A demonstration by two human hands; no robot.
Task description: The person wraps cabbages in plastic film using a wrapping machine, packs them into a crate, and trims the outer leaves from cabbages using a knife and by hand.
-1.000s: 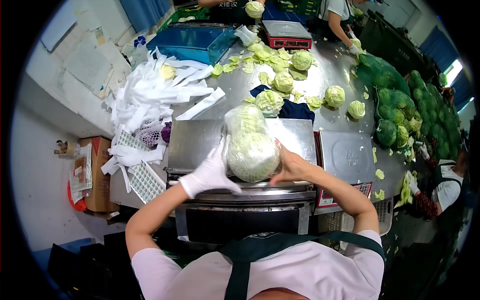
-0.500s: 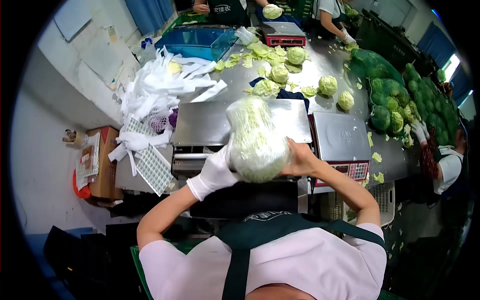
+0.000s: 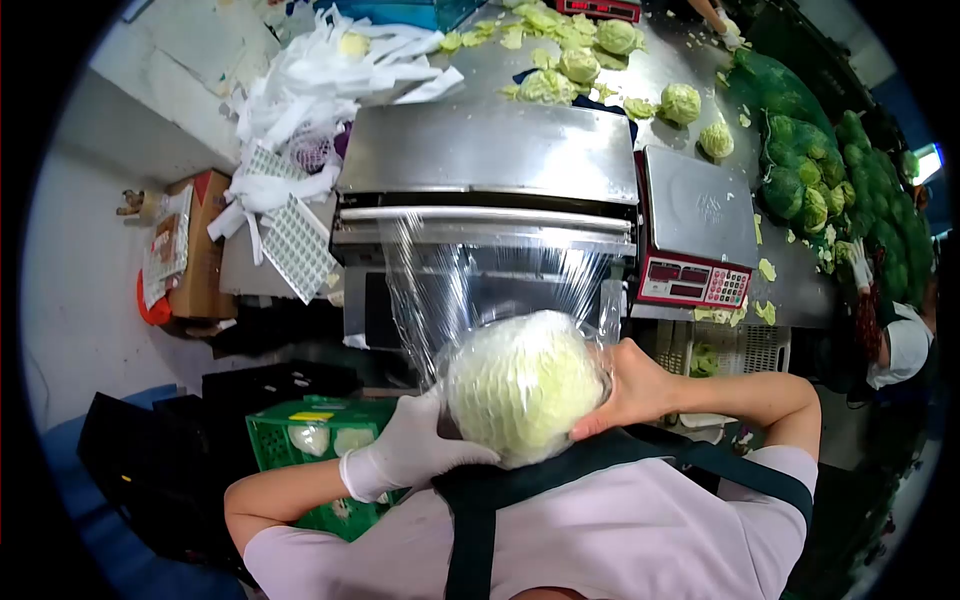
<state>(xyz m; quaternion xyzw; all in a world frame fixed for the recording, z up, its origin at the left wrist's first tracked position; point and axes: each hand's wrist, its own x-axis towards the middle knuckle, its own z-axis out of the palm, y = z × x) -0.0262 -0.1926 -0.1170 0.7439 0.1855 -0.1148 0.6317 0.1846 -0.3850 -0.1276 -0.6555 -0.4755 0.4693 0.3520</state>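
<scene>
Cabbage held low against the chest, just in front of the dark apron, on the near side of the metal wrapping machine. Left hand, white-gloved, closed around its left flank, thumb along the lower edge; right hand, bare, grips the opposite flank, thumb pressed in near the front. Fingers under and behind are hidden; cannot tell how far they reach. Two-sided hold seems to suit a bulky round load, and probably also keeps tension on the film, which spans from the machine's front bar to the cabbage. Holding it back from the bar likely explains the stretch. Scale sits right of the machine, keypad facing the worker, presumably for easy reading. Green crate low on the left, pale rounded things inside. Materials: film clear, glossy, creased into fine lines running lengthwise; cabbage pale green, rounded, ridged beneath the wrap; machine top flat, brushed, shiny. Beyond the machine, loose cabbages with crinkled leaves; at left, a tangle of soft white strips.
</scene>
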